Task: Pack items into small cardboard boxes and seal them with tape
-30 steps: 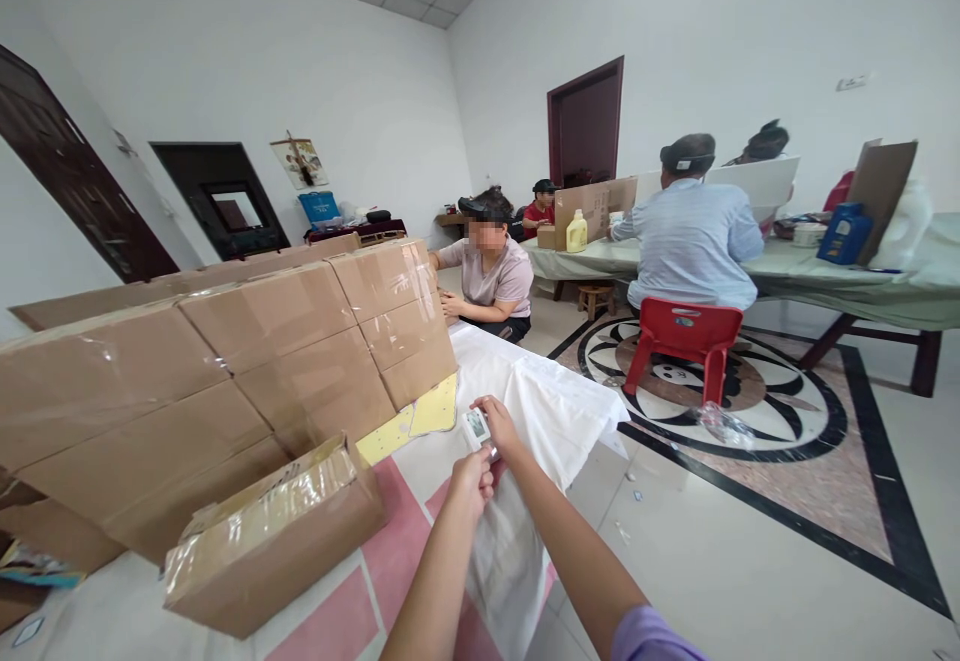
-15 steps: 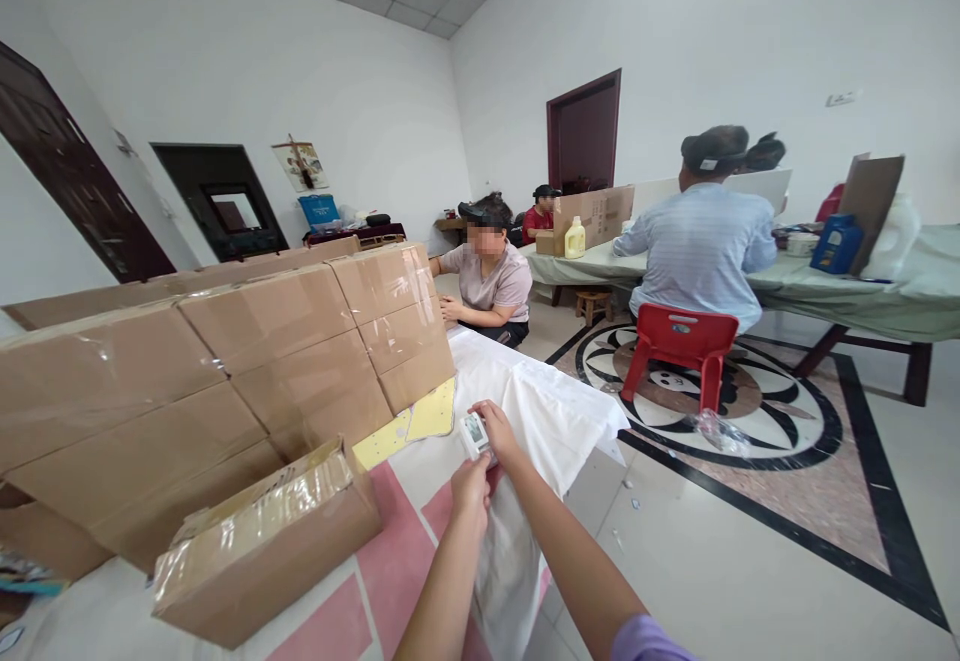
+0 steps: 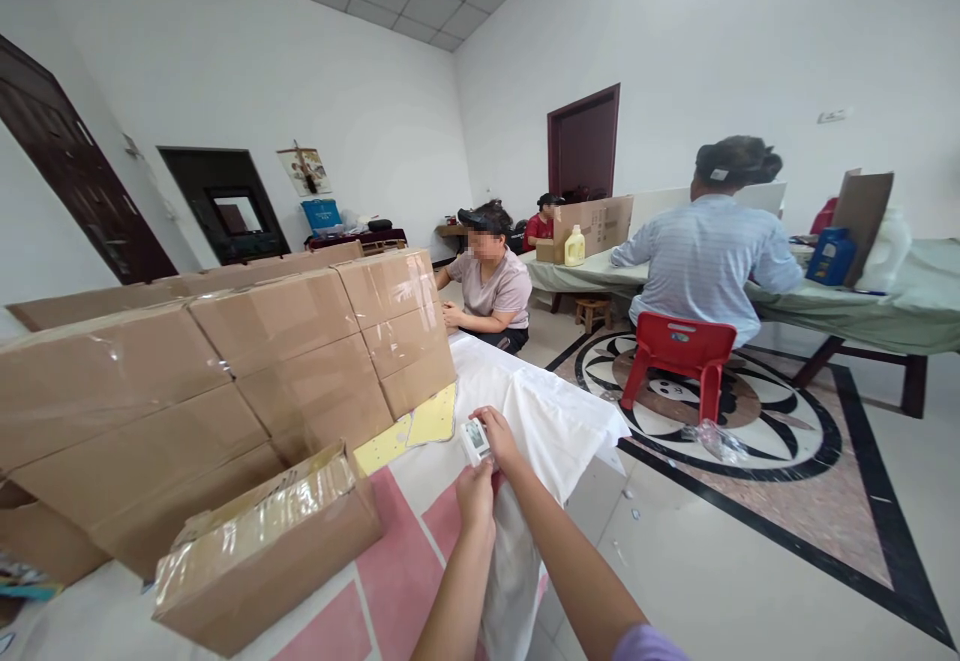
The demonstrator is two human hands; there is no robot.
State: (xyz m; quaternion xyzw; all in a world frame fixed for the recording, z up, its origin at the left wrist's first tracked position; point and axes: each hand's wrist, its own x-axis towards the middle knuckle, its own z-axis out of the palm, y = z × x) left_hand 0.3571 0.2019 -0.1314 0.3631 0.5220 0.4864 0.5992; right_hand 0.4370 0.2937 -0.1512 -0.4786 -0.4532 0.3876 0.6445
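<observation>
My right hand (image 3: 496, 434) is closed on a small white device with a little screen (image 3: 475, 439), held just above the table edge. My left hand (image 3: 475, 494) is right below it, fingers pinched at the device's lower end; what they grip is hidden. Both hands hover over a white cloth (image 3: 540, 411) that drapes over the table's corner. A low cardboard box with a clear plastic-covered top (image 3: 262, 549) lies to the left of my arms.
A wall of stacked taped cartons (image 3: 225, 361) fills the table's left. Yellow sheets (image 3: 409, 426) lie at its foot. A seated person (image 3: 491, 281) works at the far end. Another person on a red chair (image 3: 682, 351) faces a green-covered table (image 3: 825, 291). Open floor lies to the right.
My hands and the device stay almost in place. The camera has tilted and shifted slightly, so the room and the person on the red chair sit a little lower and further right.
</observation>
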